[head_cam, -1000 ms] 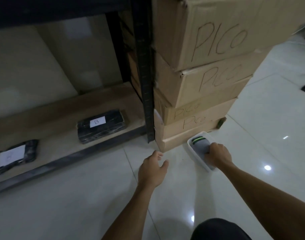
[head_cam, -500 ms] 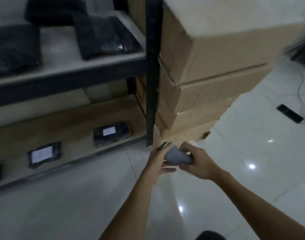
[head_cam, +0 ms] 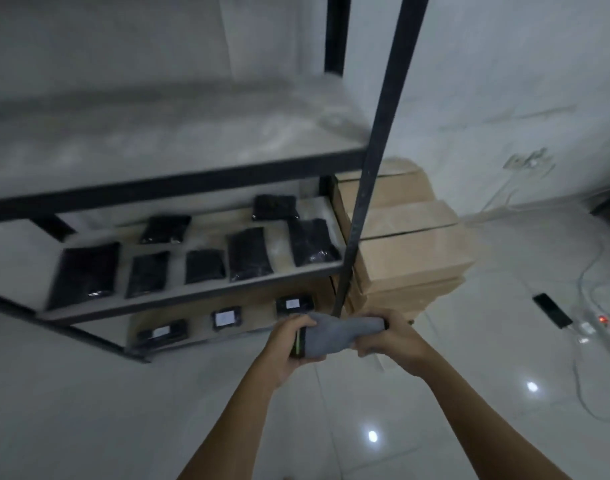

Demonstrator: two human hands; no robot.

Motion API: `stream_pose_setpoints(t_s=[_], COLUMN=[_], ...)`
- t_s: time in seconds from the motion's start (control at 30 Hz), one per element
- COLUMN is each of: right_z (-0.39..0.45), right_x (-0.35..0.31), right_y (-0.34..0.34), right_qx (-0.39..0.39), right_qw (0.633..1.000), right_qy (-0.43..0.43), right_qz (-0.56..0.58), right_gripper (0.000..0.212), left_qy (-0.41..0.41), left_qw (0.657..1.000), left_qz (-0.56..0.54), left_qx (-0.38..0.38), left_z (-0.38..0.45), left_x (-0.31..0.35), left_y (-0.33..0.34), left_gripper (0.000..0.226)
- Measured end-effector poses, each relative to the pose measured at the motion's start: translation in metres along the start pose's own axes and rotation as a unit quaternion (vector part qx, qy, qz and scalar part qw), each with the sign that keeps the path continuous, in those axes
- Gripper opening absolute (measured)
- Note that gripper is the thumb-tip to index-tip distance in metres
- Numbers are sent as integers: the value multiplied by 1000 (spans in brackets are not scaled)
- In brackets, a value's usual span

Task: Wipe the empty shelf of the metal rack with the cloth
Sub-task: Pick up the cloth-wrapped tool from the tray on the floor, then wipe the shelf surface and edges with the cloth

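A: What were your hands doing at that moment?

B: You held the grey cloth between them, in front of you above the floor. Your left hand curled round its left end, your right hand gripped its right end.

A: And beyond the cloth?

B: The black upright post of the metal rack rose just behind it. Labelled dark packets lay on the lowest shelf, black bags on the one above.

A: The empty shelf?

B: You had it higher up, the pale bare shelf, well apart from the cloth. Cardboard boxes stood stacked right of the post, cables farther right.
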State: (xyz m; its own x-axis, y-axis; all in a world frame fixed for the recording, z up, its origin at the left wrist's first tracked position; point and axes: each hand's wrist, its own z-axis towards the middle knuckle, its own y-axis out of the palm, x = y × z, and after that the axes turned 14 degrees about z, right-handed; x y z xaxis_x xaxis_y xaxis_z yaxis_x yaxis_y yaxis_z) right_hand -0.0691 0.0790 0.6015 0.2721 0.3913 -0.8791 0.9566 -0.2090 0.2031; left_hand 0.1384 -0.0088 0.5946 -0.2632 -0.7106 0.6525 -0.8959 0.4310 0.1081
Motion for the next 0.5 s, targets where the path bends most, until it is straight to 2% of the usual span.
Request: stream_pose_setpoints(t_s=[0.2,0.3,0.33,0.4,0.43,0.5], right_z=[-41,-43,-45,-41,-43,-41], right_x=[-83,-105,-104,-125,-130,-147], right_y=[83,114,113,148,153,165], right_qx=[3,-48,-53,-62,-63,-69], right_qw=[980,968,967,971,973,984], right_qy=[-58,-53,-40,-45,-37,-47], right_qz=[190,241,247,228,221,158], right_gripper=[57,34,29,27,28,36], left_qy=[45,74,74,128,123,145], left_qw=[996,992,991,981,979,980], left_qz=[-64,-52,-47,-50,-57,-16], left_qx=[-42,-87,-98,-136,-149,-137], left_z=[-116,-149,-149,-162,-165,-166], left_x=[46,62,59,72,76,86], left_y=[-31,-43,-41,-70,-65,-65], left_gripper=[24,20,24,42,48,53])
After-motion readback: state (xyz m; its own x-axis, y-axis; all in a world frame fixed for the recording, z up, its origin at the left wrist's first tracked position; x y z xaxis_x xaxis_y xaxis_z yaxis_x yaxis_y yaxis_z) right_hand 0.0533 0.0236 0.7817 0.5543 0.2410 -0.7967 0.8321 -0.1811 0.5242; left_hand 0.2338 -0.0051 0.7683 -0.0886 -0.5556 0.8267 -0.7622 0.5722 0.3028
